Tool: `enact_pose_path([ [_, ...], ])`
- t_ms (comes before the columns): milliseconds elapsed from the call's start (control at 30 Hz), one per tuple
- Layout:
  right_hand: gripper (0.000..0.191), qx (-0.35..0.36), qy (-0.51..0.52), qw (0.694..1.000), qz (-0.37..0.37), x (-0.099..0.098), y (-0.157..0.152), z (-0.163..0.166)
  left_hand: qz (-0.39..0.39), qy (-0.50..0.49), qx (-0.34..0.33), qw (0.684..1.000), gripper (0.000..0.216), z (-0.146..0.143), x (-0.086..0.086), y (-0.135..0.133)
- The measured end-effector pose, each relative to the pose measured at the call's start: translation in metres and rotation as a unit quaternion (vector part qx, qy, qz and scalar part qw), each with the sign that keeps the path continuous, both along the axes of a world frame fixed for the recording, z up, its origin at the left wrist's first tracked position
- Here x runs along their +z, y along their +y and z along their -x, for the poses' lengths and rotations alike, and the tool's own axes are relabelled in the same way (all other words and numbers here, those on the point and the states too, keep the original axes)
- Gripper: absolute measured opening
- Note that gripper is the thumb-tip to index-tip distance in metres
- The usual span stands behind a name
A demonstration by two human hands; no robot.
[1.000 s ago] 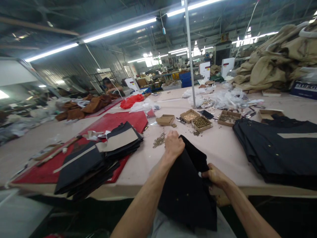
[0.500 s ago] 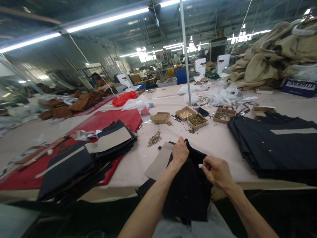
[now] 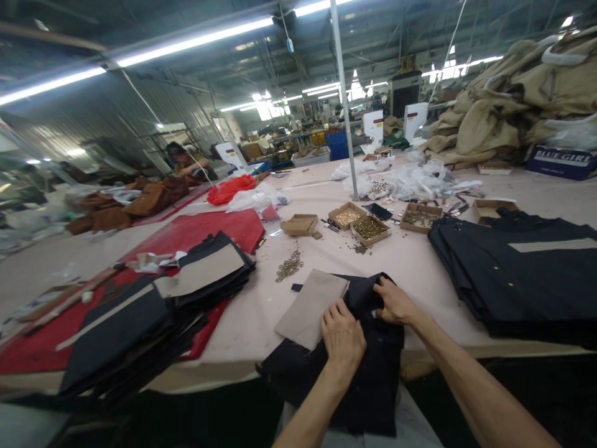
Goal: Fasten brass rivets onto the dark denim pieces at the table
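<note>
At the near edge of the pink table (image 3: 420, 274), a dark fabric piece (image 3: 368, 373) lay half on the top and half hanging over the edge toward the person's lap. The left hand (image 3: 342, 339) pressed flat on it, fingers curled slightly, just beside the lower corner of a tan panel (image 3: 311, 306) folded out from the fabric's left side. The right hand (image 3: 394, 302) gripped the fabric's upper right part, fingers closed over a bunched fold; whether it also held a small tool could not be told.

Beyond the fabric, bare tabletop stretched to a scatter of metal rings (image 3: 289, 267) and three open cardboard trays of hardware (image 3: 368, 229). Right of the fabric, with a strip of free table between, a stack of dark garments (image 3: 517, 274) lay close to the near edge. Left of the fabric, past another open strip, a pile of dark and tan pieces (image 3: 153, 305) lay on a red mat (image 3: 209, 230) and overhung the table's edge. A metal pole (image 3: 344, 106) rose behind the trays.
</note>
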State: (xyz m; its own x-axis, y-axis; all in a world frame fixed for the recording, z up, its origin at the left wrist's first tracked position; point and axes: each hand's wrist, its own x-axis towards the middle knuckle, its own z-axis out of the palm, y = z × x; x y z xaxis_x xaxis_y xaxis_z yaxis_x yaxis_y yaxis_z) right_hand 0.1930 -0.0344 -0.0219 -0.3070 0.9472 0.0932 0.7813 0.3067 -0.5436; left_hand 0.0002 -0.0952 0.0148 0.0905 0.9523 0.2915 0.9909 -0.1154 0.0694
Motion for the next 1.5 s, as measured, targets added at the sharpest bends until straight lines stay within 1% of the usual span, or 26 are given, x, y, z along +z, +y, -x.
enact_pose_path([
  [67, 0.057, 0.002, -0.008, 1.0, 0.003, 0.002, 0.003, 0.0, 0.032, -0.001, 0.006, 0.999, 0.04, 0.005, -0.009, -0.006],
  [133, 0.063, 0.01, -0.009, 1.0, 0.004, 0.005, 0.004, 0.0, 0.072, -0.017, -0.002, 0.997, 0.025, 0.011, -0.006, -0.006],
  [200, 0.069, 0.035, 0.007, 0.999, 0.011, 0.008, 0.003, 0.0, 0.09, -0.037, -0.007, 0.995, 0.018, 0.016, 0.008, -0.005],
  [300, 0.074, 0.086, 0.067, 0.993, 0.032, 0.007, -0.002, 0.0, 0.068, -0.047, -0.009, 0.997, 0.016, 0.026, 0.032, -0.001],
  [367, 0.073, 0.095, 0.117, 0.987, 0.048, 0.002, -0.003, -0.001, 0.063, -0.038, -0.003, 0.997, 0.015, 0.033, 0.04, 0.005],
  [400, 0.069, 0.088, 0.138, 0.985, 0.055, -0.001, -0.003, -0.002, 0.067, -0.033, 0.005, 0.997, 0.015, 0.037, 0.04, 0.009],
  [467, 0.059, 0.071, 0.167, 0.981, 0.066, -0.006, -0.002, -0.002, 0.069, -0.028, 0.025, 0.997, 0.017, 0.046, 0.032, 0.018],
  [500, 0.055, 0.065, 0.174, 0.98, 0.067, -0.009, -0.001, -0.002, 0.059, -0.03, 0.032, 0.997, 0.02, 0.049, 0.026, 0.023],
  [567, 0.049, 0.054, 0.181, 0.98, 0.064, -0.012, 0.001, -0.002, 0.005, -0.048, 0.028, 0.998, 0.031, 0.055, 0.013, 0.028],
  [600, 0.048, 0.049, 0.183, 0.98, 0.064, -0.013, 0.002, -0.002, -0.031, -0.062, 0.011, 0.998, 0.035, 0.056, 0.008, 0.029],
  [633, 0.047, 0.044, 0.187, 0.979, 0.068, -0.014, 0.004, -0.002, -0.064, -0.077, -0.02, 0.995, 0.035, 0.055, 0.004, 0.029],
  [667, 0.045, 0.044, 0.194, 0.977, 0.077, -0.014, 0.006, -0.001, -0.085, -0.089, -0.07, 0.99, 0.032, 0.054, 0.001, 0.028],
  [700, 0.044, 0.047, 0.203, 0.974, 0.09, -0.015, 0.008, -0.001, -0.088, -0.095, -0.138, 0.982, 0.029, 0.052, -0.001, 0.026],
  [733, 0.042, 0.052, 0.211, 0.971, 0.104, -0.016, 0.01, -0.001, -0.071, -0.094, -0.22, 0.968, 0.028, 0.049, -0.002, 0.025],
  [767, 0.041, 0.054, 0.218, 0.967, 0.117, -0.017, 0.013, -0.001, -0.039, -0.085, -0.303, 0.948, 0.028, 0.046, -0.003, 0.024],
  [800, 0.04, 0.052, 0.224, 0.965, 0.127, -0.018, 0.016, -0.002, 0.0, -0.073, -0.374, 0.925, 0.028, 0.042, -0.003, 0.023],
  [833, 0.04, 0.049, 0.229, 0.963, 0.136, -0.019, 0.019, -0.003, 0.036, -0.064, -0.419, 0.905, 0.03, 0.039, -0.003, 0.024],
  [867, 0.04, 0.047, 0.235, 0.96, 0.144, -0.02, 0.021, -0.004, 0.061, -0.062, -0.436, 0.896, 0.034, 0.036, -0.004, 0.025],
  [900, 0.04, 0.05, 0.242, 0.957, 0.151, -0.021, 0.022, -0.006, 0.075, -0.069, -0.429, 0.898, 0.039, 0.034, -0.005, 0.028],
  [967, 0.043, 0.065, 0.264, 0.95, 0.154, -0.024, 0.021, -0.01, 0.082, -0.107, -0.372, 0.918, 0.045, 0.03, -0.01, 0.035],
  [1033, 0.045, 0.072, 0.292, 0.945, 0.129, -0.029, 0.014, -0.013, 0.088, -0.157, -0.306, 0.935, 0.038, 0.027, -0.018, 0.042],
  [1133, 0.037, 0.038, 0.31, 0.949, 0.033, -0.038, -0.004, -0.015, 0.107, -0.212, -0.234, 0.943, 0.03, 0.02, -0.029, 0.048],
  [1233, 0.03, 0.003, 0.285, 0.955, -0.085, -0.045, -0.02, -0.01, 0.115, -0.238, -0.197, 0.944, 0.03, 0.013, -0.034, 0.05],
  [1300, 0.03, 0.005, 0.258, 0.958, -0.126, -0.047, -0.026, -0.006, 0.118, -0.248, -0.176, 0.945, 0.026, 0.008, -0.034, 0.05],
  [1367, 0.029, 0.008, 0.234, 0.964, -0.125, -0.045, -0.027, -0.004, 0.125, -0.255, -0.154, 0.946, 0.02, 0.005, -0.033, 0.052],
  [1500, 0.022, -0.009, 0.214, 0.973, -0.084, -0.04, -0.025, -0.004, 0.145, -0.264, -0.12, 0.946, 0.013, 0.001, -0.036, 0.058],
])
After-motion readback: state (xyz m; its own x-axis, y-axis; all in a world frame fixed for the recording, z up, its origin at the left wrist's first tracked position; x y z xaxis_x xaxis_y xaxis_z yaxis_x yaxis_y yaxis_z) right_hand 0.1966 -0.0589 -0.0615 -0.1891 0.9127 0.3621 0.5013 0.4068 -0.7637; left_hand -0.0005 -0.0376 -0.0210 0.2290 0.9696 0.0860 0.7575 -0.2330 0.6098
